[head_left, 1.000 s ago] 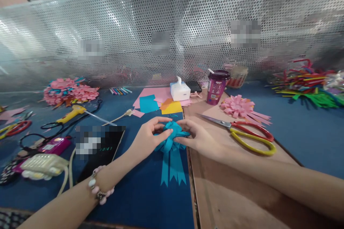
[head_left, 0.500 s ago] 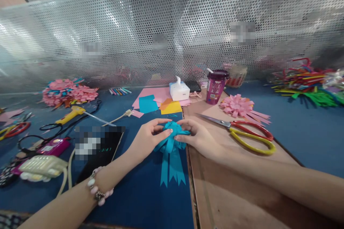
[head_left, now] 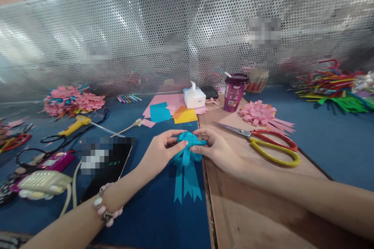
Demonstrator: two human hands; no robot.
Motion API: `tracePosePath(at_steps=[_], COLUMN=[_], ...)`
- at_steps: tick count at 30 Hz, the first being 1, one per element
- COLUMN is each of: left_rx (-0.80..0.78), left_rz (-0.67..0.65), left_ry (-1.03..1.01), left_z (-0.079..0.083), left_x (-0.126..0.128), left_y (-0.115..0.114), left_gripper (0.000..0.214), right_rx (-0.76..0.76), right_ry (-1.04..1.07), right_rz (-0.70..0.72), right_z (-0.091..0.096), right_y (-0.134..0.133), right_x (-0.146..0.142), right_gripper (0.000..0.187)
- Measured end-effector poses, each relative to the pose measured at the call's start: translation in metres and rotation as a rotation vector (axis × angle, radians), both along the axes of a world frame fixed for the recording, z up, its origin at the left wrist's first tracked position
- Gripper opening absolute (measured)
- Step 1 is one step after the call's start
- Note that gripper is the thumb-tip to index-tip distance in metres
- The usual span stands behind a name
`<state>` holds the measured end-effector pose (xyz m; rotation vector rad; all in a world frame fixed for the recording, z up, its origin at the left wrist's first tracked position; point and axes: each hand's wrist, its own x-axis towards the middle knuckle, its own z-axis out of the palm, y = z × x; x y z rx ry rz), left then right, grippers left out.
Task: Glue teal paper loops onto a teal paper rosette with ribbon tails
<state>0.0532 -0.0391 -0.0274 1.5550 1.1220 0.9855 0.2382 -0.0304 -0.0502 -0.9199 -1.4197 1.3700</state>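
Note:
A teal paper flower (head_left: 186, 155) with long cut tails lies on the blue table cover (head_left: 152, 210) near the seam with the brown board (head_left: 248, 210). My left hand (head_left: 160, 151) pinches its left side, thumb and fingers curled round the petals. My right hand (head_left: 214, 148) grips its right side, fingertips meeting the left hand's over the flower head. Both hands are closed on the flower. A bead bracelet (head_left: 105, 207) sits on my left wrist.
Red and yellow scissors (head_left: 263, 144) lie right of my hands, with a pink paper flower (head_left: 260, 113) and purple cup (head_left: 233, 91) behind. Coloured paper sheets (head_left: 172, 111), a white box (head_left: 194, 97), a yellow glue gun (head_left: 74, 123), a dark phone (head_left: 105, 163) and a perforated metal screen (head_left: 187, 31) surround.
My hands stay on the teal flower with only slight finger shifts; the view has tilted slightly.

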Motion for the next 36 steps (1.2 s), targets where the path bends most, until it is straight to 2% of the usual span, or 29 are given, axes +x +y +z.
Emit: tracePosePath(at_steps=[20,28,30,32,34,36], left_rx=[0.067,-0.076,-0.084,-0.101,-0.16,-0.258], left_rz=[0.041,0.064,0.077,0.105,0.126,0.124], left_ry=[0.041,-0.175,-0.253,-0.33,-0.399,-0.462], left_z=[0.003,0.001,0.004,0.008,0.011,0.011], left_x=[0.005,0.005,0.004,0.002,0.0,-0.002], left_y=[-0.007,-0.003,-0.001,0.001,0.004,0.008], left_gripper=[0.04,0.046,0.053,0.055,0.047,0.034], right_rx=[-0.069,-0.06,-0.007,0.112,0.315,0.562], right_ry=[0.08,0.017,0.026,0.004,-0.117,-0.284], right_rz=[-0.056,-0.033,-0.016,-0.001,-0.003,-0.018], right_z=[0.001,0.01,0.009,0.007,0.005,0.004], right_y=[-0.007,-0.008,-0.006,-0.002,0.002,0.006], right_x=[-0.003,-0.001,0.002,0.008,0.014,0.019], right_gripper=[0.047,0.049,0.041,0.035,0.036,0.046])
